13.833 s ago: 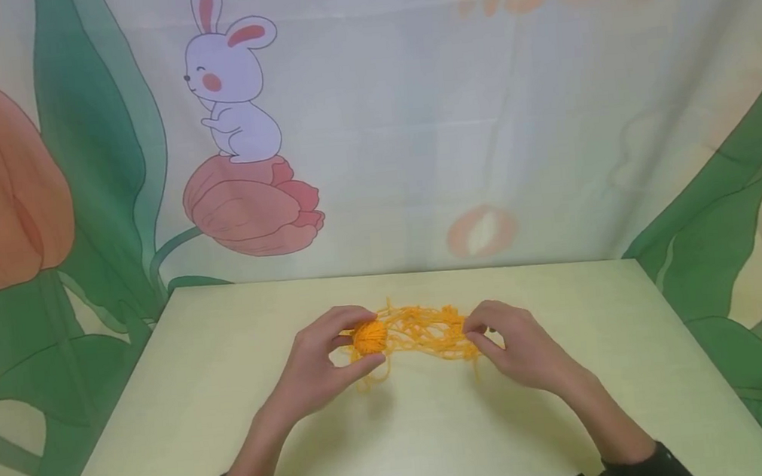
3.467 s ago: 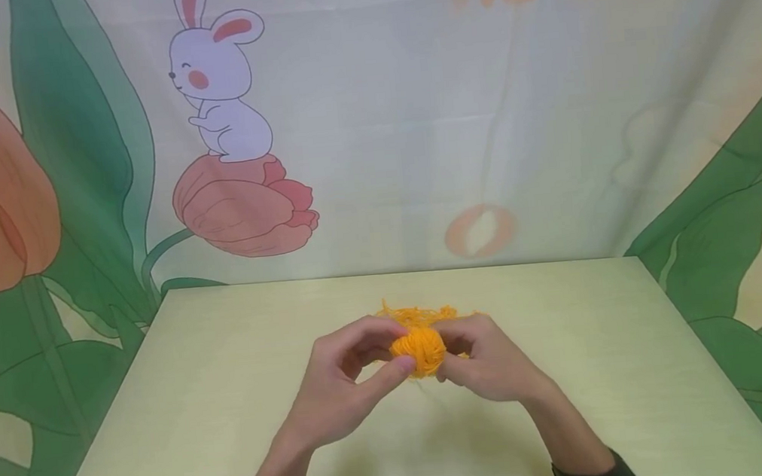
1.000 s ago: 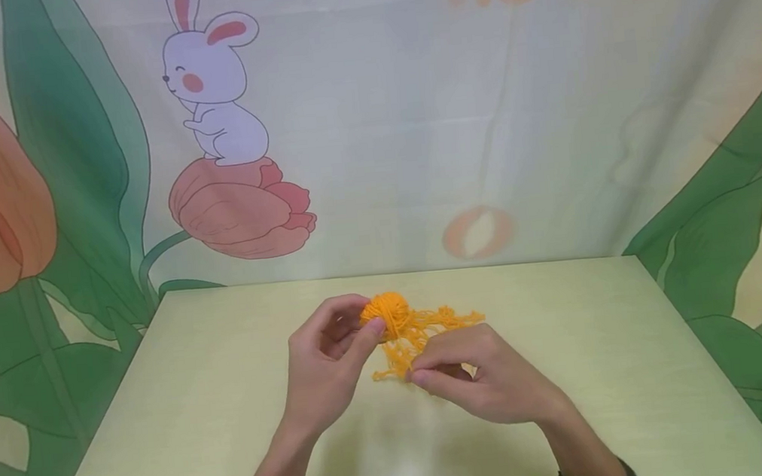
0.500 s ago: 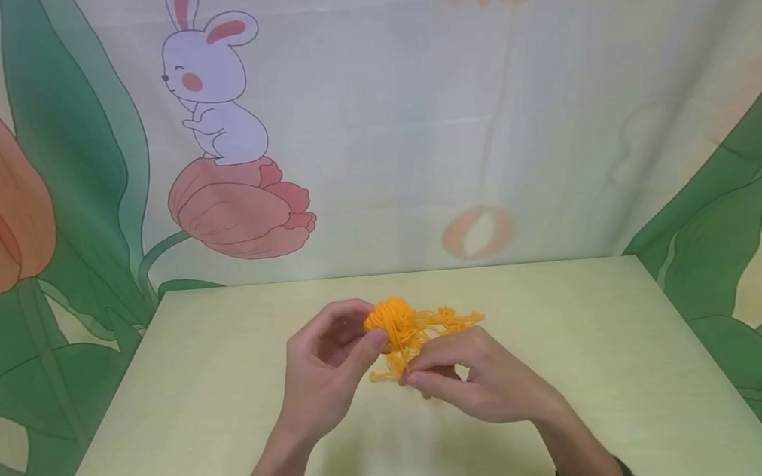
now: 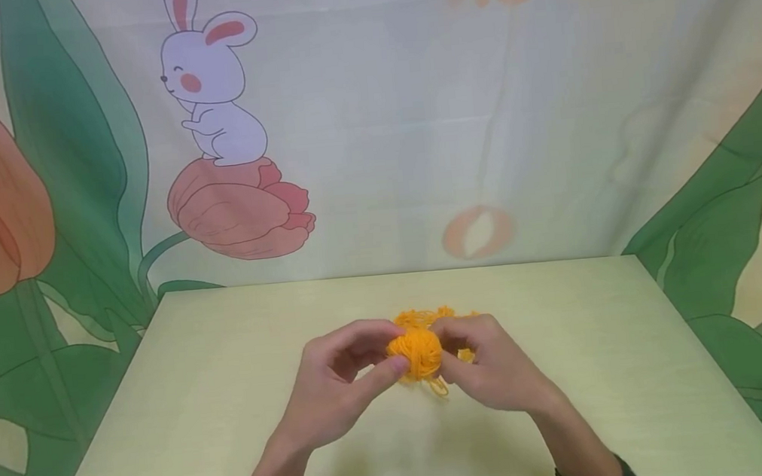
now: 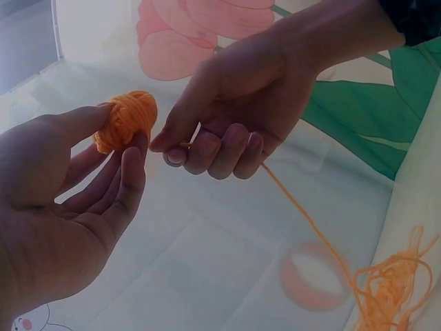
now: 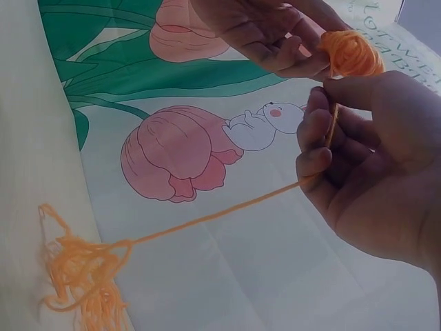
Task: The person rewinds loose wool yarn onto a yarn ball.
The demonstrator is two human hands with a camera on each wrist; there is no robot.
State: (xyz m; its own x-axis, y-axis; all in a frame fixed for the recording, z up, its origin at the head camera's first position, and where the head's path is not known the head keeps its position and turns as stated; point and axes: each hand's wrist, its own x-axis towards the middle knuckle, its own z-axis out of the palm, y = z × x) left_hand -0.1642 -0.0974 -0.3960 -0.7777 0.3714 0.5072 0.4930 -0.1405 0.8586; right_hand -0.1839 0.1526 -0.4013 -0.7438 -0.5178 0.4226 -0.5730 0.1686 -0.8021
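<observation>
Left fingers (image 6: 76,125) hold the ball (image 5: 420,353) above the desk (image 5: 198,405); right fingers (image 7: 315,127) pinch the strand (image 7: 217,215) leading from the pile (image 7: 86,279); light, even pull and gradual turning should keep winding neat

A tabletop set-up (room type unclear): pale table (image 5: 197,390) before a cloth (image 5: 370,118) printed with tulips (image 5: 236,213) and a rabbit (image 5: 224,123).

Over a pale table (image 5: 217,388), the left hand (image 5: 336,385) holds an orange yarn ball (image 5: 422,351) between thumb and fingers. The right hand (image 5: 491,368), fingers curled, is just right of it. Loose yarn (image 5: 422,317) lies beyond. The far cloth (image 5: 370,118) shows a rabbit (image 5: 228,126) on a tulip (image 5: 236,213), toward the left.
</observation>
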